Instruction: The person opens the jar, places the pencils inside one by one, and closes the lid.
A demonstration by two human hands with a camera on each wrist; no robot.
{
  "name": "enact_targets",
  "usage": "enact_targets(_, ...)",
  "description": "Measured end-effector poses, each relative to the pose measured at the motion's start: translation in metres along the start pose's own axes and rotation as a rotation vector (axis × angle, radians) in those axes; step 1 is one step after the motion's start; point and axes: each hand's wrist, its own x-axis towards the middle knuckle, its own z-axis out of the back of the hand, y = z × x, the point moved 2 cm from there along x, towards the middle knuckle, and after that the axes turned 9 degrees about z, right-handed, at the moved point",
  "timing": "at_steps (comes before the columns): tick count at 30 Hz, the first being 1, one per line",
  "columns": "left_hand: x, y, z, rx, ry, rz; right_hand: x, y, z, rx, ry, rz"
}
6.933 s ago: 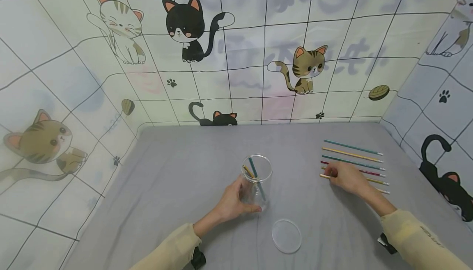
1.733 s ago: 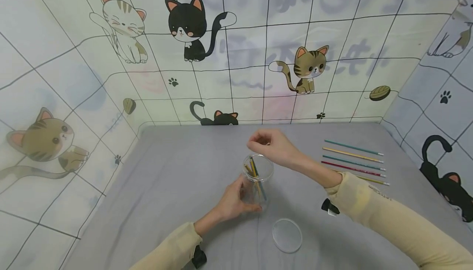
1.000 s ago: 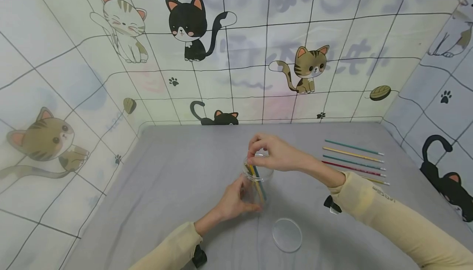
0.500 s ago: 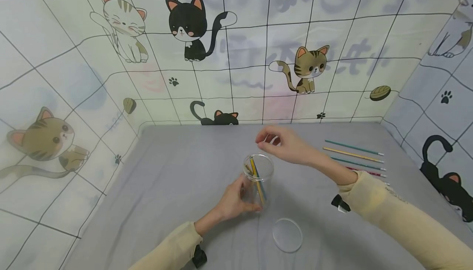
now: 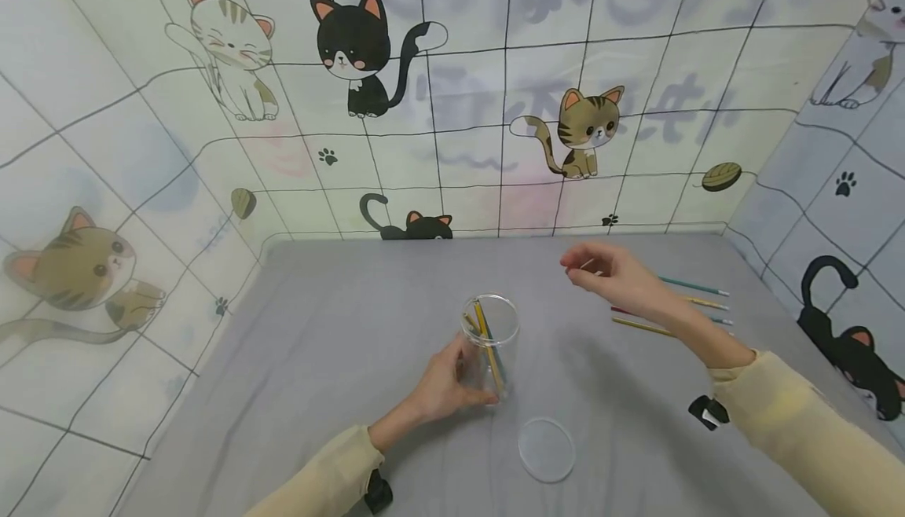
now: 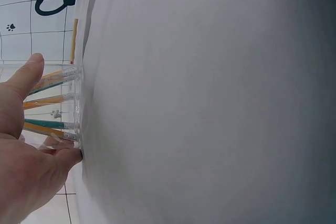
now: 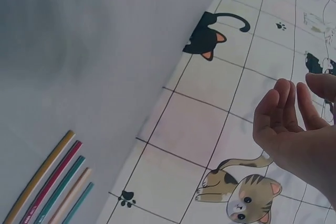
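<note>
My left hand (image 5: pixel 441 379) grips a clear jar (image 5: pixel 511 356) low on its side, the jar upright on the cloth. Several yellow and green pencils (image 5: pixel 488 336) lean inside it; in the left wrist view their metal-banded ends (image 6: pixel 68 125) point down at the jar's base. Right of the jar and above the cloth, my right hand (image 5: pixel 625 280) has loosely bent fingers and holds nothing. Beyond its wrist lies a row of loose pencils, partly hidden by the arm: a yellow pencil (image 7: pixel 42 174) nearest, then a red pencil (image 7: pixel 52 179), a green pencil (image 7: pixel 63 184) and others.
A clear round lid (image 5: pixel 547 450) lies flat on the grey cloth (image 5: pixel 339 328) in front of the jar. Walls of cat-print fabric (image 5: pixel 467 187) enclose the back and both sides.
Earlier my right hand took the nearest pencil from the row and let it go into the jar. Now it has moved right, away from the rim. The left hand keeps its hold.
</note>
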Motion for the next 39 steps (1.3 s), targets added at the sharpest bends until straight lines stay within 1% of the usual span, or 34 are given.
enact_targets(6,0.000,-0.001,0.001,-0.007,0.007,0.012,-0.012,-0.015,0.007,-0.028,-0.023,0.008)
enact_targets(13,0.000,0.000,0.001,0.002,0.002,0.015,-0.027,-0.043,0.016,-0.089,-0.044,0.028)
enact_targets(20,0.000,-0.001,0.001,0.015,0.001,0.027,-0.037,-0.062,0.021,-0.092,-0.027,-0.045)
enact_targets(24,0.000,-0.002,0.001,0.024,0.002,0.031,-0.040,-0.071,0.022,-0.106,-0.034,-0.045)
enact_targets(31,0.001,-0.001,0.002,0.017,-0.004,0.028,-0.048,-0.092,0.022,-0.231,-0.047,-0.070)
enact_targets(34,0.001,-0.001,0.002,0.011,-0.009,0.022,-0.050,-0.099,0.021,-0.255,-0.048,-0.092)
enact_targets(39,0.001,-0.001,0.002,0.011,-0.012,0.015,-0.053,-0.110,0.021,-0.260,-0.046,-0.136)
